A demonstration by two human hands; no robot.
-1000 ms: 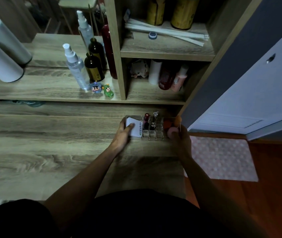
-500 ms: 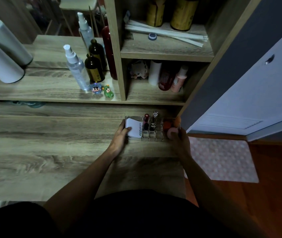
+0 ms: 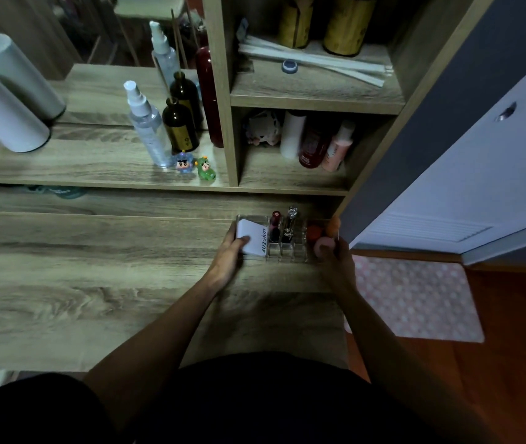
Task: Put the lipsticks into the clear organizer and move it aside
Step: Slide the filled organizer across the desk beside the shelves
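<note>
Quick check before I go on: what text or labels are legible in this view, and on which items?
"4U2skin": on the white box in the left end of the clear organizer, under the left hand.
Dark red bottle in the lower cubby: label print too blurred to read.
Pink tube beside it: script too blurred.
Amber bottle: label marks unreadable.

Polka-dotted pink mat (image 3: 415, 299), grey-brown woodgrain desk (image 3: 79, 267)
</note>
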